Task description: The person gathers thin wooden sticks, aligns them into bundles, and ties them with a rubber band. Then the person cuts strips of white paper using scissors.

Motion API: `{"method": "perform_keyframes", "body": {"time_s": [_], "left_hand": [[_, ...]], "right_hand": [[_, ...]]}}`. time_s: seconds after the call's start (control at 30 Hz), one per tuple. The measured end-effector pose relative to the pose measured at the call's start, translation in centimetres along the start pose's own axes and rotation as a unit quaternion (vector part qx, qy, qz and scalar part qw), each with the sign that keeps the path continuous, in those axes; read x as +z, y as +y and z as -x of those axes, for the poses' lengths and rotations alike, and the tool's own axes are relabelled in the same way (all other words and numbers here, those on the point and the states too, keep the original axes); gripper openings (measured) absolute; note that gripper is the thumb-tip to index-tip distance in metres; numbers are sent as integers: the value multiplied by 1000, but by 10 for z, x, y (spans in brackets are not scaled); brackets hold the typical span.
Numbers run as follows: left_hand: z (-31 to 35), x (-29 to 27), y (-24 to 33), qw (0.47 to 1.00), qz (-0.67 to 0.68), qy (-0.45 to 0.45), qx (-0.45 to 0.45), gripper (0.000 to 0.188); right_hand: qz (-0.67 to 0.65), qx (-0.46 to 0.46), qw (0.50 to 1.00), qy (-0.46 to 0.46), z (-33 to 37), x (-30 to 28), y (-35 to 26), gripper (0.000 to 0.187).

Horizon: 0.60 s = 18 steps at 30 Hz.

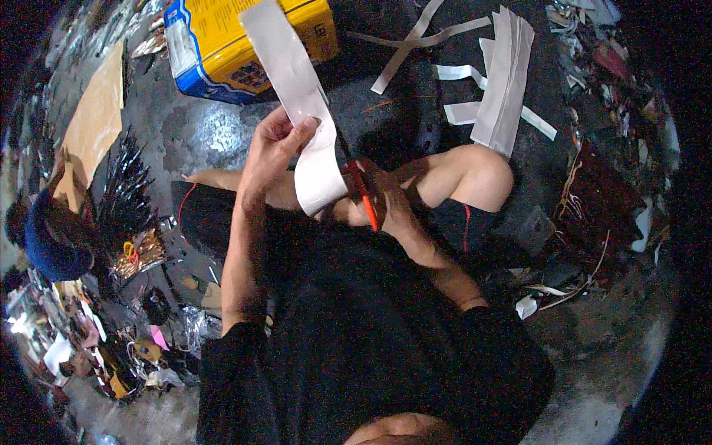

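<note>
My left hand [273, 148] pinches a long, pale strip [285, 67] between thumb and fingers, near its middle. The strip's far end stretches up in front of the tin, while its near end curls down over my lap. My right hand [384, 199] is closed round scissors [362, 194] with red-orange handles. Their dark blades lie along the strip's right edge; whether they touch it I cannot tell. To the right, a stack of similar pale strips [506, 81] lies on the floor by my knee, with narrow white offcuts [540, 123] beside and under it.
A yellow and blue box-shaped tin [215, 44] stands ahead. Thin crossed strips [408, 46] lie right of it. At far left a person in dark blue [55, 237] is near a tan sheet [96, 122]. Scrap heaps [89, 341] and a dark red piece [601, 200] flank me.
</note>
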<state>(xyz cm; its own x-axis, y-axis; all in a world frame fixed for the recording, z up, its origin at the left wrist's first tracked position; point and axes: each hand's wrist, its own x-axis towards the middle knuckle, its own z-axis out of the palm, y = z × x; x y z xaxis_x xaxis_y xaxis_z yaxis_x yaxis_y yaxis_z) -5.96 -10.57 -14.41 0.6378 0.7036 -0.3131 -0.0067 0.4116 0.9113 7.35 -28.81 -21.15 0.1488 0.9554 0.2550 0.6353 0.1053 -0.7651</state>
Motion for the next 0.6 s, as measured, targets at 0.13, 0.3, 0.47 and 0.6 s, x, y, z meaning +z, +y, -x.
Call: {"method": "perform_keyframes", "body": {"time_s": [0.13,0.3,0.47,0.6], "left_hand": [[6,6,3,1000,-11,-1,-3,24],[-7,-2,18,989,-122,43,67,30],[-11,1,12,993,-107,34,43,21],[-4,11,-2,998,-41,47,10,22]], "right_hand": [[20,-28,996,-80,-17,-3,-5,33],[-45,58,992,-105,-21,-22,-27,31],[-237,152,957,-71,-8,2,-10,34],[-615,238,750,-50,-12,8,-9,29]]}}
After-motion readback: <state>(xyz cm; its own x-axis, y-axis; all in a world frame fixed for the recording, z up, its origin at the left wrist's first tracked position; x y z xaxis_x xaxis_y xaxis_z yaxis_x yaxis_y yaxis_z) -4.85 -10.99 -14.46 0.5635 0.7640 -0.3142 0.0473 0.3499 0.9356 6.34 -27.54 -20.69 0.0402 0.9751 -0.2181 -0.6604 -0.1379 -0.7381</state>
